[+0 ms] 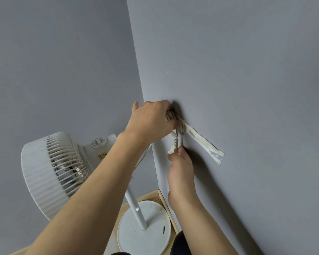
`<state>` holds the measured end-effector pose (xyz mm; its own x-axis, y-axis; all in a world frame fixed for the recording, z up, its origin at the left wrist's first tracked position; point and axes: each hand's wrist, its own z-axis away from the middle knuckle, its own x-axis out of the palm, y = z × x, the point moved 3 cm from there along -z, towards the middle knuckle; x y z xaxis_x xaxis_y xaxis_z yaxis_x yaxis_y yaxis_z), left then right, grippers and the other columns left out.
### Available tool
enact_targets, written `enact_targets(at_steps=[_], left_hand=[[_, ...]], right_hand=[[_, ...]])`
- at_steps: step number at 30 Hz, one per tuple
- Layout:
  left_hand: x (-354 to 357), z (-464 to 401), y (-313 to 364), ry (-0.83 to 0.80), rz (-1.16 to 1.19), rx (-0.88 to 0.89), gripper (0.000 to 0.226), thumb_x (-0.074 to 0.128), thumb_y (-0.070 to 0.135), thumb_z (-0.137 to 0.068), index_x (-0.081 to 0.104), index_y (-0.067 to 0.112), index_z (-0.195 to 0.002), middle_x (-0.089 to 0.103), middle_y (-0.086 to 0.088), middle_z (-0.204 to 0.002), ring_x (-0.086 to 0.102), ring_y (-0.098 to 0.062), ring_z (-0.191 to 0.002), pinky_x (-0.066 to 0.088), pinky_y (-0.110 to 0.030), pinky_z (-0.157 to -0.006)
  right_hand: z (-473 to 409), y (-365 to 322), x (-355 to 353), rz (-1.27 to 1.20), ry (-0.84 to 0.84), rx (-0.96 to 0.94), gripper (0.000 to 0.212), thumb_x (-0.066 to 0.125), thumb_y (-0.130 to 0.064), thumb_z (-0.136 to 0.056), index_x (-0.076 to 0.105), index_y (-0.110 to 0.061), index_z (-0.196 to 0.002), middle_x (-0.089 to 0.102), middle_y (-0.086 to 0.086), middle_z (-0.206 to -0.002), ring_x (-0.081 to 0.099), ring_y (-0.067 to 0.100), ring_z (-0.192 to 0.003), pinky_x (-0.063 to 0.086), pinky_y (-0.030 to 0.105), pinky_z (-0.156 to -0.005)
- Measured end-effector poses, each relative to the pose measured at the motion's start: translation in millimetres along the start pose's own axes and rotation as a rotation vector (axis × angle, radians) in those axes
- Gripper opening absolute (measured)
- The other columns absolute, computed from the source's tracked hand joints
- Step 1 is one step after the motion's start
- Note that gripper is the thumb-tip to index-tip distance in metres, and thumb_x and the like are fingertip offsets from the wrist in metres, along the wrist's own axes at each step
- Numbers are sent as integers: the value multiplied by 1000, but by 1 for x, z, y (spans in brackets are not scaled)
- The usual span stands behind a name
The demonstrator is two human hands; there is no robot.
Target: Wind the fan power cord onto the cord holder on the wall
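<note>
Several turns of the grey-white power cord [170, 115] are wound on a cord holder on the grey wall, mostly hidden under my left hand [151, 122], which covers and grips the coil. The holder itself is barely visible. A short end of cord hangs down to the white plug [173, 148]. My right hand [180, 166] pinches the plug from below, just under the coil. The white standing fan [50, 170] is at the lower left, its head turned away from the wall.
A strip of worn white tape [204, 144] runs down to the right on the wall from the holder. The fan's pole [134, 207] and round base [145, 234] stand on a wooden floor in the corner of two grey walls.
</note>
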<state>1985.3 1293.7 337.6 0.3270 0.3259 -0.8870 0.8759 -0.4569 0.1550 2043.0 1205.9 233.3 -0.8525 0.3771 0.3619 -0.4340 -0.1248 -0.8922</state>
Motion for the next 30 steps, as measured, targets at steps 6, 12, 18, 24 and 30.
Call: enact_targets(at_steps=[6,12,18,24,30], left_hand=[[0,6,0,22,36,-13,35,61,44,-83,64,18,-106,70,1,-94,58,-28,-100,33,-54,-105],[-1,12,0,24,93,-17,34,61,36,-86,64,13,-111,70,-5,-104,59,-30,-104,41,-43,-97],[-6,18,-2,53,147,-21,38,56,32,-91,62,15,-125,68,-4,-119,59,-27,-112,45,-39,-95],[-9,27,-10,53,202,-80,41,50,41,-96,59,18,-129,64,-1,-126,59,-22,-114,46,-31,-86],[-19,44,-21,65,229,-137,42,48,42,-96,58,18,-130,63,0,-128,58,-21,-115,43,-28,-82]], right_hand=[[9,-1,1,58,-13,-102,60,44,-19,-89,31,-38,-145,37,-25,-142,34,-4,-124,24,24,-98],[17,-3,2,96,-2,-167,59,43,-21,-89,32,-43,-143,37,-26,-144,36,0,-130,28,23,-96],[27,-8,2,131,-10,-261,62,41,-20,-89,26,-40,-146,28,-25,-150,27,-6,-134,24,21,-102],[38,-9,5,162,-47,-302,63,41,-20,-89,24,-41,-146,26,-27,-151,24,-8,-136,23,21,-106],[47,-8,8,189,-90,-320,61,42,-23,-90,26,-41,-145,28,-29,-147,27,-14,-124,23,17,-97]])
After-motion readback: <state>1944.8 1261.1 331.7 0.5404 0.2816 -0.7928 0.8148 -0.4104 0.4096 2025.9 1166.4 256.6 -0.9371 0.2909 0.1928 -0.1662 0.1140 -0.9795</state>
